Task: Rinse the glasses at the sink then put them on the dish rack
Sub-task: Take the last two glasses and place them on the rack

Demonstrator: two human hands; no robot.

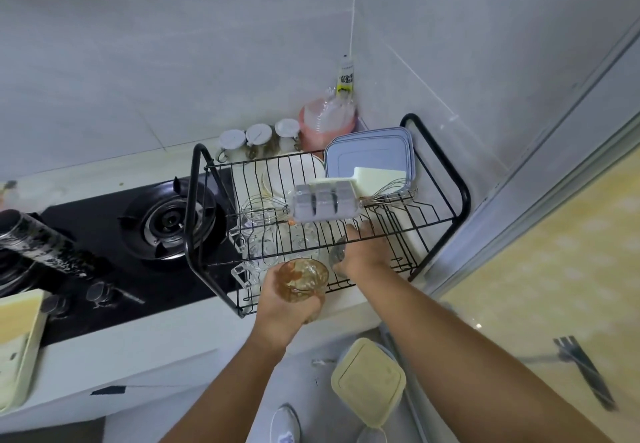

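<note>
**Inspector:** Dish rack, black wire, two tiers, on the counter beside the gas hob. Hands?

**Assistant:** Apart. The right hand reaches into the lower tier, wrapped round a clear glass. The left hand grips an amber glass at the rack's front edge, mouth toward the camera.

**Inspector:** Handling?

**Assistant:** Judged rigid, fragile and probably wet, so slippery. Hold each round the body, not by the rim. Set down gently, clear of the glass mugs.

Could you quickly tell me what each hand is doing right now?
Left hand: grips an amber glass.
Right hand: grips a clear glass inside the rack.
</note>
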